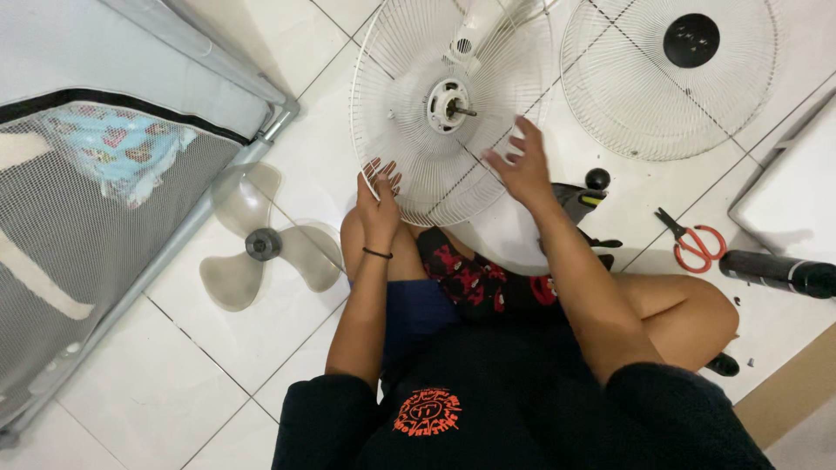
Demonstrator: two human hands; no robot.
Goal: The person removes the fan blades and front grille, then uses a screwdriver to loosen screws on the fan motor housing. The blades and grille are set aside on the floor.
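Note:
I sit on a white tiled floor with a white wire rear fan guard [409,130] in front of me, its motor hub and shaft [450,105] showing in the middle. My left hand [377,202] grips the guard's lower rim. My right hand [521,165] hovers over the guard's right side, fingers spread, holding nothing. The translucent grey fan blade [261,244] lies on the floor to my left.
The white front fan guard [670,87] with a black centre cap lies at the upper right. Red-handled scissors [694,244], a black cylinder [779,271], a small black knob [597,178] and a black-and-yellow tool [576,202] lie to the right. A mesh-sided playpen [104,209] stands left.

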